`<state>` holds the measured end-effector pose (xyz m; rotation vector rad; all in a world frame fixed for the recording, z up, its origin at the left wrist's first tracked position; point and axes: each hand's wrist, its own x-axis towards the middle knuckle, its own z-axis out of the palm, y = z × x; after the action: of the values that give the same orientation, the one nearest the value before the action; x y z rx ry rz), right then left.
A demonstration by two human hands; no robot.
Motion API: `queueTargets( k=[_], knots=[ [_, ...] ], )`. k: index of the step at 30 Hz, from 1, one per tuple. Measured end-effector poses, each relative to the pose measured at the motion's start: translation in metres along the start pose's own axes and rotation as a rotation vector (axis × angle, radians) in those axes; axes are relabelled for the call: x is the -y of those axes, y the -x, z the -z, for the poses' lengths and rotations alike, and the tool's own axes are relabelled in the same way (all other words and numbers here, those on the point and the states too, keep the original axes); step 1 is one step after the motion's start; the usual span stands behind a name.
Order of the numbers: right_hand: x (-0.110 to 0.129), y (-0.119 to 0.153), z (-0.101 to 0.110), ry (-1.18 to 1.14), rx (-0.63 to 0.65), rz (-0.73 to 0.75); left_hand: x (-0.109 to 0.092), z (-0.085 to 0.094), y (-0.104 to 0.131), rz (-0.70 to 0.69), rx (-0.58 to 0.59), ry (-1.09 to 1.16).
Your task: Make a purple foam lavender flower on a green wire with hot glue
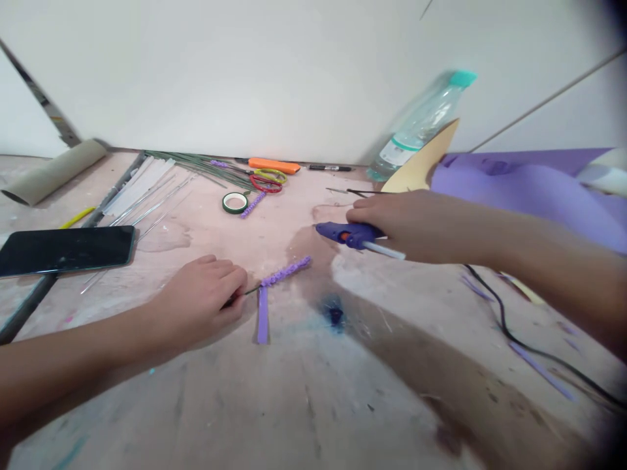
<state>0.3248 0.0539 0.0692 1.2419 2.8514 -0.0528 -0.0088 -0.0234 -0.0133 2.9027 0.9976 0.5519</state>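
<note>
My left hand [210, 294] is closed around the thin dark-green wire stem of a lavender-like flower sprig [287, 271]. Curled purple pieces cover the sprig's upper part, which points right and away from me. From its lower end hangs a flat purple strip [263, 316], its free end lying towards me. To the right, my right hand [392, 219] grips a small purple glue gun [349, 235], whose nozzle points left, apart from the sprig. A whitish glue stick [385, 249] juts from the gun's back. My right fingers are partly hidden behind the hand.
A phone [68, 249] and cardboard tube [56, 171] lie left, near clear sticks [147, 202]. Behind are green tape [235, 203], scissors [267, 179], an orange cutter [274, 166] and a marker [330, 168]. A bottle [421, 127], purple sheets [519, 189] and a black cord [504, 326] are right.
</note>
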Motion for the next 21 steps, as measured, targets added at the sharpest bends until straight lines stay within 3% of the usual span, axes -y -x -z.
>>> queueTargets(
  k=[3, 4, 7, 10, 12, 14, 16, 18, 21],
  knots=[
    [0.001, 0.004, -0.015, 0.159, 0.212, -0.058, -0.002, 0.003, -0.001, -0.066, -0.048, -0.075],
    [0.007, 0.006, -0.017, 0.189, 0.201, -0.058, -0.002, 0.005, -0.001, -0.09, -0.069, -0.104],
    [0.038, 0.007, -0.022, 0.224, -0.03, -0.051, -0.003, 0.009, -0.002, -0.156, -0.118, -0.182],
    [0.073, 0.001, -0.03, -0.127, -0.108, 0.061, -0.003, 0.013, -0.003, -0.208, -0.147, -0.239],
    [0.09, -0.005, -0.04, -0.386, -0.017, 0.139, -0.007, 0.015, -0.003, -0.199, -0.186, -0.264],
    [0.099, -0.011, -0.054, -0.599, 0.009, 0.104, -0.015, 0.019, 0.0, -0.122, -0.259, -0.233],
    [0.102, -0.014, -0.066, -0.745, -0.042, 0.033, -0.027, 0.024, 0.005, -0.025, -0.341, -0.09],
    [0.102, -0.015, -0.075, -0.819, -0.119, -0.015, -0.039, 0.028, 0.01, 0.033, -0.354, 0.208],
    [0.1, -0.013, -0.081, -0.925, -0.231, -0.053, -0.046, 0.026, 0.014, 0.38, -0.265, 0.773]
  ],
)
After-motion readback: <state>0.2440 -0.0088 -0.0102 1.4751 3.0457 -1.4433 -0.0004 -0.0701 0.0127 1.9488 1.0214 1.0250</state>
